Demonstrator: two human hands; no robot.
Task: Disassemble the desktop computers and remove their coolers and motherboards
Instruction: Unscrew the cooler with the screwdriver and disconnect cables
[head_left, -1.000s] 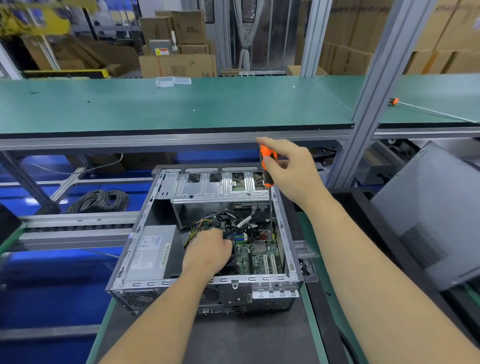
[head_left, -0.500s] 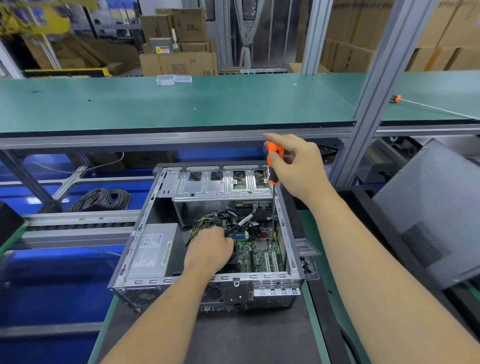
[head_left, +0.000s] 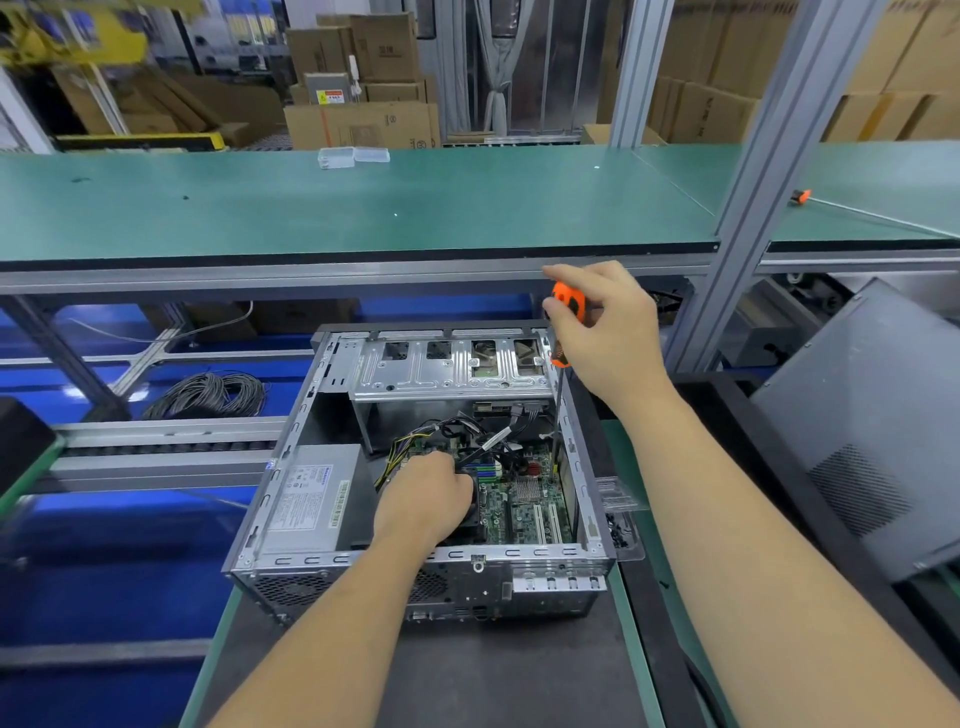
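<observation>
An open desktop case (head_left: 291, 499) lies on its side on the dark mat before me. Inside it the green motherboard (head_left: 524, 512) shows at the right, with a tangle of cables above it. My left hand (head_left: 423, 501) rests curled over the black cooler (head_left: 470, 522), which it mostly hides. My right hand (head_left: 608, 332) grips an orange-handled screwdriver (head_left: 569, 306) upright; its long shaft runs down along the case's right wall towards the board. A silver power supply (head_left: 311, 499) fills the case's left side.
A drive cage (head_left: 452, 366) spans the case's far end. A removed grey side panel (head_left: 872, 415) leans at the right. A clear plastic tray (head_left: 618, 506) sits beside the case. A cable coil (head_left: 208, 395) lies on the left conveyor. The green shelf (head_left: 363, 208) overhangs behind.
My right hand with the screwdriver has shifted slightly right and up along the case's right wall. My left hand stays on the cooler.
</observation>
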